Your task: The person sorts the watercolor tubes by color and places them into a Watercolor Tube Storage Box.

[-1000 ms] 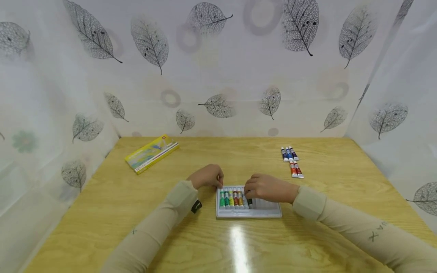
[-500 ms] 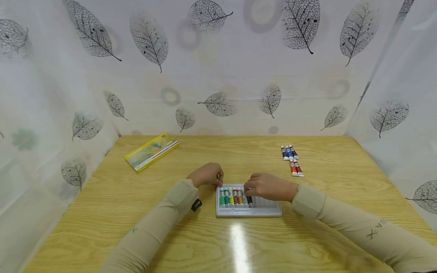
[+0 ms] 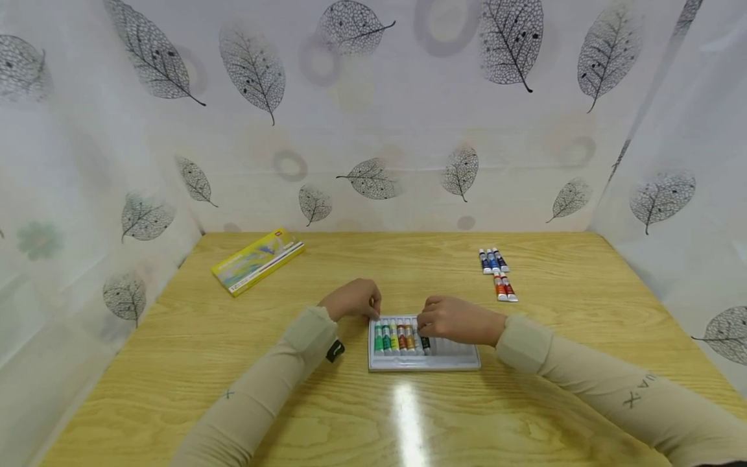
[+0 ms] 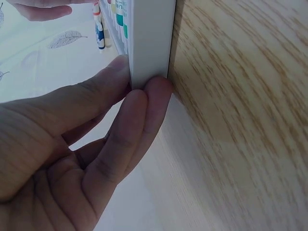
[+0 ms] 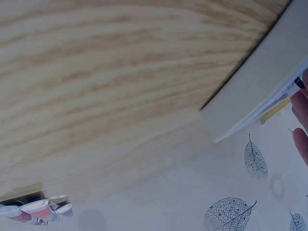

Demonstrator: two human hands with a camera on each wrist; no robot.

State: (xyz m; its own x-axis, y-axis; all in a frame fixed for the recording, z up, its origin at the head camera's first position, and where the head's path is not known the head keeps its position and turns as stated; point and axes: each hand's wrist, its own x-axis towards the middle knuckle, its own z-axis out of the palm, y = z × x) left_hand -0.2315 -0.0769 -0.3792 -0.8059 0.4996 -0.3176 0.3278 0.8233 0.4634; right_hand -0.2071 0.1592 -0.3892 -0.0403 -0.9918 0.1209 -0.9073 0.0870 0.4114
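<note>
Farther off lie a box (image 3: 259, 263) and loose tubes (image 3: 500, 285); the left hand (image 3: 353, 299) pinches the tray (image 3: 424, 362), but whether the right hand (image 3: 458, 322) grips is hidden.

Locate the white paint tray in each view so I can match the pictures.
Head: the white paint tray lies below and right of centre, between the left hand and right hand.
Left wrist: its side wall drops from the top middle to the left hand's fingers.
Right wrist: part of it slants across the upper right.
Shared landmark: the wood-grain tabletop.
</note>
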